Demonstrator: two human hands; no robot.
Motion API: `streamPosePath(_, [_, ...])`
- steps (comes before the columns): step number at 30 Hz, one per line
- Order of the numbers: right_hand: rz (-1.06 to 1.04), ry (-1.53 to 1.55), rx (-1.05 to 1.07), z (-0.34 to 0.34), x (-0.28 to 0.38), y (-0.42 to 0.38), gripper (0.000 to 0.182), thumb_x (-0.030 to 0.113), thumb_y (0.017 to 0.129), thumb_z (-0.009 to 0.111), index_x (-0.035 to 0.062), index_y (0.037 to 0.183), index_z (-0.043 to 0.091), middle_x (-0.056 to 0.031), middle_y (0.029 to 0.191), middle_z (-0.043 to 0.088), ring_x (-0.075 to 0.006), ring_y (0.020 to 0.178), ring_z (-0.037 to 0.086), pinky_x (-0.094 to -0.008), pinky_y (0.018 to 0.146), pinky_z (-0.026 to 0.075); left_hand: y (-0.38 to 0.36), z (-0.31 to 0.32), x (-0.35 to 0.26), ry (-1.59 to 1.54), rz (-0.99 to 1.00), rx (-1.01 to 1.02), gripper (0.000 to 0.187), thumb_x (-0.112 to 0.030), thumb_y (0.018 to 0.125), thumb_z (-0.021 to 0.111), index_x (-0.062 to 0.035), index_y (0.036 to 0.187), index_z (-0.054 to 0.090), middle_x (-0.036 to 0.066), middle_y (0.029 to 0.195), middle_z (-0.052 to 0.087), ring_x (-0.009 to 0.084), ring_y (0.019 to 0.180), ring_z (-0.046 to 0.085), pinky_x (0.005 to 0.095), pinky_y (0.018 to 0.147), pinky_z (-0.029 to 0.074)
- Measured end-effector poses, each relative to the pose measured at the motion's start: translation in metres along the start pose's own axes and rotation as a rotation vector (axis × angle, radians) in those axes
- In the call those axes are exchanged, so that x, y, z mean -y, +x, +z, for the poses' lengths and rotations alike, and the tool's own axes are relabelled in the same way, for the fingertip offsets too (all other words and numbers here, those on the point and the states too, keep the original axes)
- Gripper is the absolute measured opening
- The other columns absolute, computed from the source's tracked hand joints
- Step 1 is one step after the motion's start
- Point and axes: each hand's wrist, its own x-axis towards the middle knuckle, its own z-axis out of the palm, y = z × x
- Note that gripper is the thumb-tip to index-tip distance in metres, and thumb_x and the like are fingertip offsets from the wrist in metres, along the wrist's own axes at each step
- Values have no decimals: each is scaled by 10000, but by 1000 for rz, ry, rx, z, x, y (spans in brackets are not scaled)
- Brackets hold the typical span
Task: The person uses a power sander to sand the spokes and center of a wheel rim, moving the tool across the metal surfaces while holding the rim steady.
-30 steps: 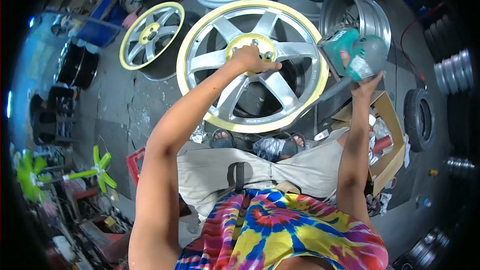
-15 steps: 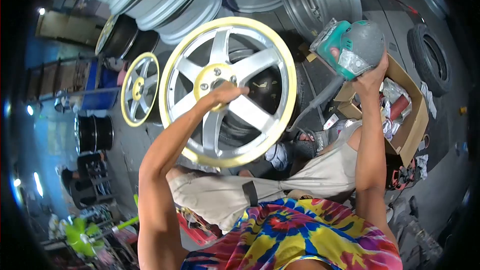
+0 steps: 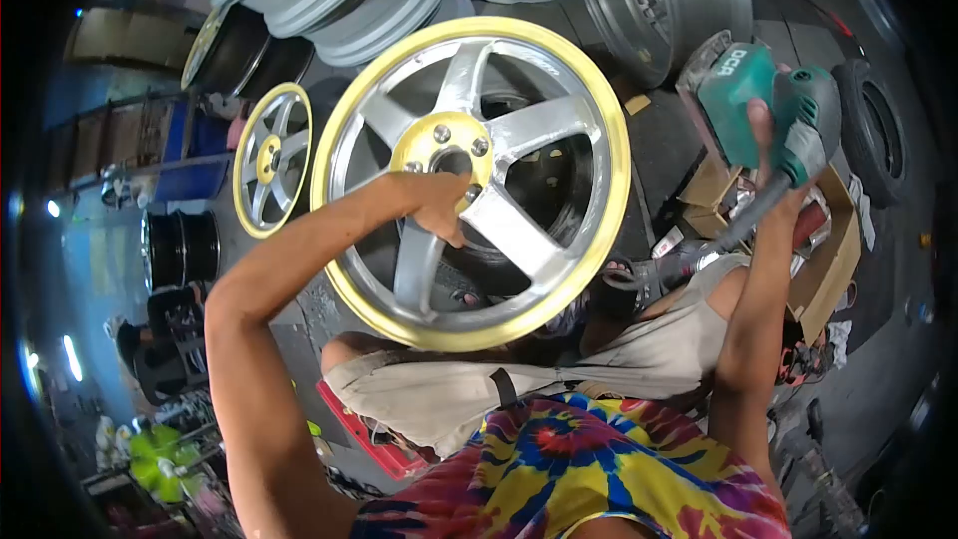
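Note:
A large five-spoke alloy wheel (image 3: 534, 240) with a yellow rim edge and yellow hub faces me, tilted, above a dark tyre. My left hand (image 3: 437, 206) is closed on the wheel's hub, with the fingers partly hidden at the centre hole and the thumb pointing down along a spoke. Out to the right, my right hand (image 3: 783, 200) grips a green and grey DCA power sander (image 3: 736, 105) and holds it raised, apart from the wheel. From the sander's rear a thick grey hose or cord (image 3: 740, 225) runs down towards my knee.
Behind the wheel stand stacked silver rims (image 3: 384, 5) and a grey rim (image 3: 664, 10). A smaller yellow-edged wheel (image 3: 271, 162) is at left. On the right are an open cardboard box (image 3: 836, 260) of scraps and a tyre (image 3: 878, 130). A red tray (image 3: 364, 429) lies beside my leg.
My right hand has swung the sander right and turned it, so its DCA label now shows. The wheel appears slightly larger and tilted differently, and my left hand at the hub has turned thumb downward.

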Motion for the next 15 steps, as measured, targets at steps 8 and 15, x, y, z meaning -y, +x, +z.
streamPosePath(8, [63,430,477,39,20,-15,698,217,813,848,31,1408,534,-102,1317,621,-223,1233,569,-386,1075,438,16,23,56,198,23,-181,1027,-190,622,801,129,1483,338,329,1063,675,443,1060,664,459,923,534])
streamPosePath(15, [211,389,645,136,80,-47,653,235,676,959,10,1205,648,-102,1123,706,-225,1033,686,-366,934,533,-33,54,64,-75,253,-767,721,-190,728,820,-2,1372,558,224,1377,587,394,1271,570,427,1119,451])
